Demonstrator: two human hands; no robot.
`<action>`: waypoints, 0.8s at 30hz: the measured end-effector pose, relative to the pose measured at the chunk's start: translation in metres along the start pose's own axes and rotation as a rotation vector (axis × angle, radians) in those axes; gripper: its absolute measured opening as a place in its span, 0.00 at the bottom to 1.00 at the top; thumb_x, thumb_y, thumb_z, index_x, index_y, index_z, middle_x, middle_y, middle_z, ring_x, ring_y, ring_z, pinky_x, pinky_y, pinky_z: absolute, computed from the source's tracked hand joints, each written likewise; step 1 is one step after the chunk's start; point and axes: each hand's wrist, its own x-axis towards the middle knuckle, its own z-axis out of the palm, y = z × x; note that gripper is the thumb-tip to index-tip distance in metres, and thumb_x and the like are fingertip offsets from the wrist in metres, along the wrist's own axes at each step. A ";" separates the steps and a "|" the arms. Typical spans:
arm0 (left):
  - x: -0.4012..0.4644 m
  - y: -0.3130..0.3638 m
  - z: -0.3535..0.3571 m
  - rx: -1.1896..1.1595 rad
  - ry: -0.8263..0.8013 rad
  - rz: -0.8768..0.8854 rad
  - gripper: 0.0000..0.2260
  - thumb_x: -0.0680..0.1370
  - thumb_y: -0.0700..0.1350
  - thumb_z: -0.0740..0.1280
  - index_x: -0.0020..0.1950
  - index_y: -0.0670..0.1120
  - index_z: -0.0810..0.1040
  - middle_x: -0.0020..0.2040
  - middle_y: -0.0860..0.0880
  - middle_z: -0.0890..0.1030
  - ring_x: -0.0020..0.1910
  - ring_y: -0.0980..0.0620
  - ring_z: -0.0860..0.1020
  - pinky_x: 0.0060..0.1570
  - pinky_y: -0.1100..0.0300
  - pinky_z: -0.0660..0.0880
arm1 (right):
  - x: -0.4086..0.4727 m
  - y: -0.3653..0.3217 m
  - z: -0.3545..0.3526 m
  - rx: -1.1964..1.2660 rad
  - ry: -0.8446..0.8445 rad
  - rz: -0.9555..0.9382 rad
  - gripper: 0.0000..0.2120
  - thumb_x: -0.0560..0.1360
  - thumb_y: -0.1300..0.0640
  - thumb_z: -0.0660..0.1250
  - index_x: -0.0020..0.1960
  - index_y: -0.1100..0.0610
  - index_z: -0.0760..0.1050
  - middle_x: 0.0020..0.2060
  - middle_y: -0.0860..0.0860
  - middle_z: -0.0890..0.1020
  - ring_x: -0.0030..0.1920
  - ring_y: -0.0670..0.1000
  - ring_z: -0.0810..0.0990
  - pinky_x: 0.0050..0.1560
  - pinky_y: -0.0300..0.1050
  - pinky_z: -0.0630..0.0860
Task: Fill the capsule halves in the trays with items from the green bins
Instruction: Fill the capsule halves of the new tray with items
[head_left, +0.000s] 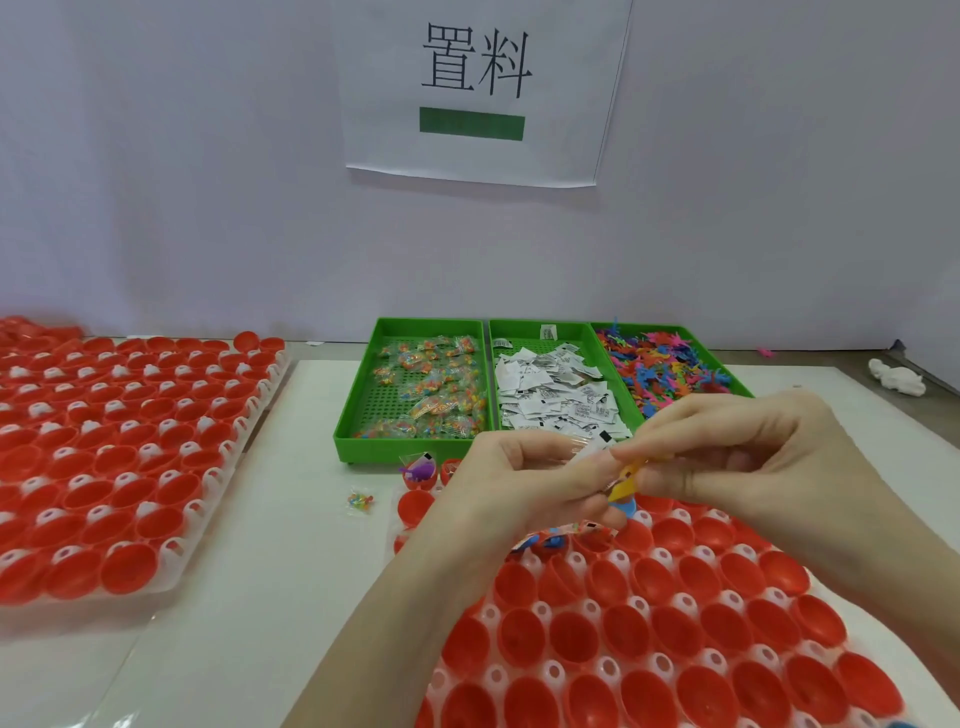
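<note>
Three green bins stand side by side at the back: one with clear candy packets (431, 387), one with white paper slips (556, 392), one with small coloured plastic figures (670, 366). A white tray of red capsule halves (649, 613) lies in front of me. Above its far end, my left hand (519, 483) and my right hand (737, 457) meet. Together they pinch a small bunch of items: a white slip, a clear packet and a yellow figure (626, 478). Some far capsule halves (418, 475) hold items.
A second white tray of red capsule halves (119, 457) lies at the left. One loose candy packet (360, 501) sits on the white table between the trays. A crumpled white object (896, 379) lies at the far right. A paper sign hangs on the wall.
</note>
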 end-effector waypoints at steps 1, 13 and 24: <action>0.000 0.001 0.000 -0.009 -0.024 -0.008 0.09 0.63 0.47 0.71 0.38 0.43 0.83 0.36 0.45 0.83 0.32 0.53 0.82 0.35 0.68 0.76 | 0.000 -0.001 0.000 -0.043 -0.028 -0.011 0.08 0.56 0.61 0.70 0.34 0.53 0.84 0.31 0.46 0.83 0.32 0.41 0.80 0.33 0.28 0.73; -0.006 0.008 -0.002 -0.027 -0.240 -0.071 0.13 0.72 0.49 0.67 0.47 0.42 0.84 0.45 0.46 0.84 0.41 0.53 0.83 0.46 0.68 0.76 | 0.003 -0.004 -0.003 -0.018 -0.037 0.112 0.10 0.56 0.62 0.73 0.35 0.52 0.83 0.31 0.51 0.84 0.30 0.42 0.81 0.33 0.30 0.75; -0.007 0.011 -0.004 0.029 -0.249 -0.133 0.12 0.71 0.46 0.66 0.47 0.39 0.83 0.45 0.44 0.84 0.42 0.53 0.83 0.42 0.70 0.77 | 0.001 0.005 -0.005 -0.071 -0.015 0.078 0.10 0.54 0.56 0.72 0.36 0.50 0.83 0.32 0.50 0.84 0.32 0.44 0.82 0.35 0.32 0.77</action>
